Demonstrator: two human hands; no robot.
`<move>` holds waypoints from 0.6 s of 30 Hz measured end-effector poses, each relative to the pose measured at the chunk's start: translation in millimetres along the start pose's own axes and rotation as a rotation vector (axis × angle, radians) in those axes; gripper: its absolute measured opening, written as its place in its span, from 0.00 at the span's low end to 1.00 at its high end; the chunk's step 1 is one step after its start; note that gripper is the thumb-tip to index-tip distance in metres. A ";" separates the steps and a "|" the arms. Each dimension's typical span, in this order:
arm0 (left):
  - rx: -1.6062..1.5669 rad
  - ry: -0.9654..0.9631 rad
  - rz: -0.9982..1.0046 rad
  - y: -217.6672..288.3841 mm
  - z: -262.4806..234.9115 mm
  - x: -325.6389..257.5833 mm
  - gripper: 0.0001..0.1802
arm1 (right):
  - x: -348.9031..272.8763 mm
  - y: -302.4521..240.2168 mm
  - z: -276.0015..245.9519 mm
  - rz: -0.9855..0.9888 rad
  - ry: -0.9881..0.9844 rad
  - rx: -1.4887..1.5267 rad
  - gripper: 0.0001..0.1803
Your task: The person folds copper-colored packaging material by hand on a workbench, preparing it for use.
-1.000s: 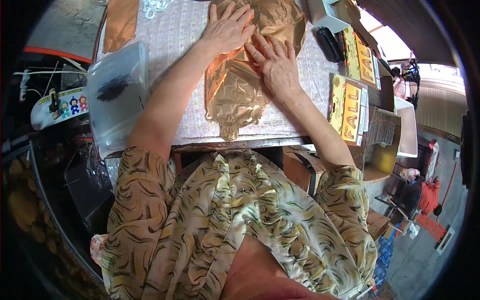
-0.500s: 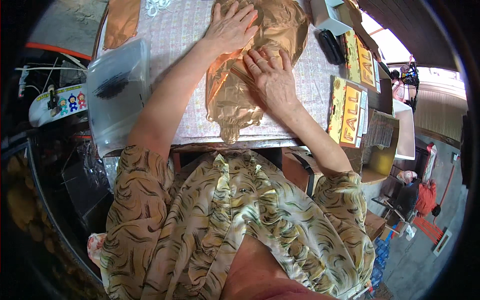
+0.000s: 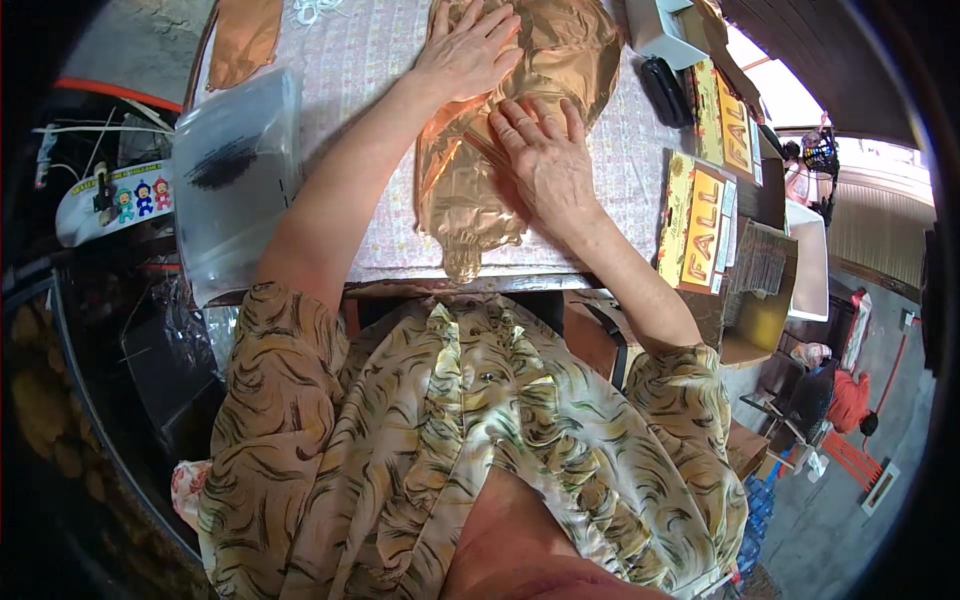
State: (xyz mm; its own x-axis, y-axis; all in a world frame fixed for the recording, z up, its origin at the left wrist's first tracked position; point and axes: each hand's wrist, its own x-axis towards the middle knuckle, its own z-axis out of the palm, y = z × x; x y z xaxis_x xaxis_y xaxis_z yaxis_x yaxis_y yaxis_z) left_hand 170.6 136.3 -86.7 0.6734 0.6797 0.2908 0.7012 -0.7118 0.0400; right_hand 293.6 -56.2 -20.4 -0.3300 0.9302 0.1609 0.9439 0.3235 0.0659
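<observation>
A flat, crinkled copper-coloured foil balloon (image 3: 572, 50) lies on the table, its tab toward me. My left hand (image 3: 468, 52) rests on its far left part with fingers stretched out. Lower down and to the right, my right hand (image 3: 548, 158) presses flat on the foil, fingers a little spread. Creases and folded layers show between the two hands. The foil under both palms is hidden.
Clear plastic bags (image 3: 238, 180) lie at the table's left edge, below another folded copper foil piece (image 3: 245, 40). White string (image 3: 315, 10) sits at the back. Along the right are a black case (image 3: 666, 92), printed packets (image 3: 692, 225) and a white box (image 3: 665, 35).
Both hands stay on the foil in nearly the same place. The whole view has shifted very slightly; nothing was picked up or let go.
</observation>
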 end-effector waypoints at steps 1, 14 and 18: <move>-0.003 -0.004 0.001 2.6 -6.8 0.8 0.34 | -0.1 0.8 -1.9 -0.002 0.012 0.035 0.34; -0.205 -0.066 -0.025 10.2 -27.4 2.5 0.35 | -23.6 -27.6 8.2 -0.213 0.079 0.269 0.29; -0.187 -0.023 -0.014 7.0 -25.3 -1.1 0.35 | -36.1 -41.7 11.0 -0.317 0.008 0.457 0.26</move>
State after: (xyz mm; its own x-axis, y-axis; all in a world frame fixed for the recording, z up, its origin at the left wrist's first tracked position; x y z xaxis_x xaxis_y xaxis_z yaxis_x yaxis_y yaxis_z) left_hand 168.9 126.1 -62.5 0.6705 0.6922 0.2669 0.6564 -0.7212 0.2215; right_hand 266.3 -101.3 -39.7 -0.5968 0.7743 0.2106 0.7059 0.6314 -0.3210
